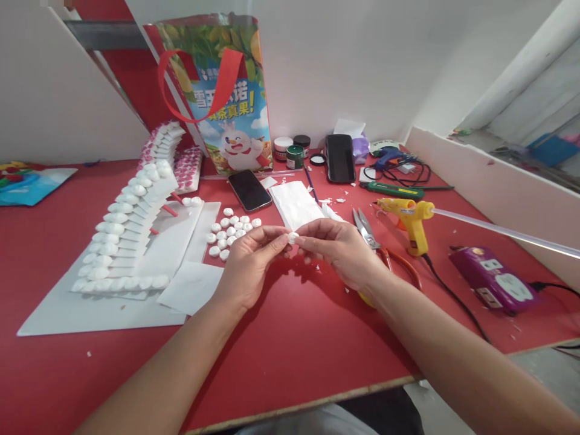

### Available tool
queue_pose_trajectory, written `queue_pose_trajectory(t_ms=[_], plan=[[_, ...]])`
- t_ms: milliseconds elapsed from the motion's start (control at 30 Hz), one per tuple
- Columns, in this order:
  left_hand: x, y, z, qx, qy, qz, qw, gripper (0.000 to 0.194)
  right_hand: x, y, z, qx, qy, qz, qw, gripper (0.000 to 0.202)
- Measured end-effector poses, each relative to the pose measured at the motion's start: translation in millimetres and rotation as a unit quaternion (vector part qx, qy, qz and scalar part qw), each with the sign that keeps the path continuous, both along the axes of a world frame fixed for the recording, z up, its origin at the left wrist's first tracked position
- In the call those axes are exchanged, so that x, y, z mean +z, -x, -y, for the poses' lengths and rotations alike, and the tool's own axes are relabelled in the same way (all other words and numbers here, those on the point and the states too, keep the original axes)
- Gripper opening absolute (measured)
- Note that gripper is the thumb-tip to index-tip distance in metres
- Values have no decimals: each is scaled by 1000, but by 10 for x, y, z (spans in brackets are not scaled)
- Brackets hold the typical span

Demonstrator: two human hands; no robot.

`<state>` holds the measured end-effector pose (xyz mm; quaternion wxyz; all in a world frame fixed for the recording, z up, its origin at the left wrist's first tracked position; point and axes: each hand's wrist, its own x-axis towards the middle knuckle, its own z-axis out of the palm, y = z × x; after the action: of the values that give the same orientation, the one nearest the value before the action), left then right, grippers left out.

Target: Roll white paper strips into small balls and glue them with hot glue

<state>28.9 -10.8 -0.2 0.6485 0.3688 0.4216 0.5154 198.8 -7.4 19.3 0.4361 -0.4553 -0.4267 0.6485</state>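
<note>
Between the fingertips of both hands is a small round white piece (pixel 293 238), much like those on the table. My left hand (pixel 256 260) pinches its left side, thumb against fingers. From the other side my right hand (pixel 338 248) grips it the same way. To the left of my left hand lies a cluster of several round white pieces (pixel 233 228) on the red table (pixel 281 362). Further left, a curved white stepped model (pixel 124 232), edged with rounded white pieces, stands on a white board (pixel 54 317).
Scissors (pixel 365 228) with orange handles lie beside my right forearm. A yellow glue gun (pixel 410 220) and purple power strip (pixel 493 278) sit right. Behind are a phone (pixel 250 190), white paper (pixel 296 204), paint jars (pixel 295 157), a dark case (pixel 340 158) and a printed bag (pixel 226 103).
</note>
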Motion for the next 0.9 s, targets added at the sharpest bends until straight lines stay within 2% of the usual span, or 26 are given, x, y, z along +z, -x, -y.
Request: queue_pose_trajectory(t_ms=[267, 533, 633, 767, 833, 900], plan=[[-32, 9, 14, -2, -4, -34, 999, 21, -44, -41, -34, 46, 84, -83, 992, 36], [-38, 11, 28, -17, -44, -71, 996, 14, -65, -65, -75, 56, 121, -91, 987, 24], [-14, 19, 31, -22, -77, -116, 990, 17, -30, -49, -73, 44, 128, -93, 986, 26], [22, 28, 37, -36, -178, -190, 965, 20, -8, -37, -64, 41, 129, -74, 988, 36], [30, 31, 37, -37, -178, -191, 965, 16, -8, -41, -57, 52, 121, -59, 990, 38], [29, 36, 30, -44, -133, -151, 978, 16, -1, -52, -46, 47, 87, -27, 995, 40]])
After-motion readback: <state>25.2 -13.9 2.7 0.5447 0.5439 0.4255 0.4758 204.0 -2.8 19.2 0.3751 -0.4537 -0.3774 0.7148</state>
